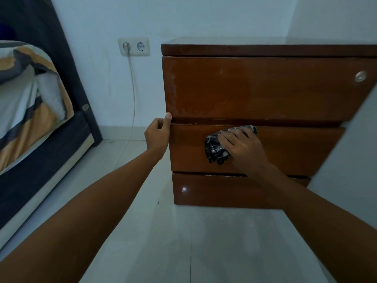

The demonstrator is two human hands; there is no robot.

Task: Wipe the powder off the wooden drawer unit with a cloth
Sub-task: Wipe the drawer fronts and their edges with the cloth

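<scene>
One wooden unit (265, 88) stood on the pale tiled floor (183, 242) against the far wall, right of centre, with three drawer fronts stacked one above another. The top drawer (255, 86) carried one round metal fitting (360, 76) near its right edge and showed pale powdery smears along its left and lower edges. One dark patterned cloth (217, 148) lay bunched against the front of the middle drawer (295, 150), near its upper edge. The right hand (242, 148) was spread flat over the cloth, fingers extended, pressing it to the wood rather than closed round it. The left hand (158, 132) was at the unit's left edge, level with the gap between the top and middle drawers, its thumb up against the corner and its fingers curled loosely; whether it gripped the edge could not be told. The two hands were well apart. The bottom drawer (224, 190) showed one bright glint of reflected light.

On the wall left of the unit was one double socket (134, 46), with one plug in its left outlet and one white cable (132, 94) hanging down to the floor. At the far left stood one bed (30, 150) with striped bedding.
</scene>
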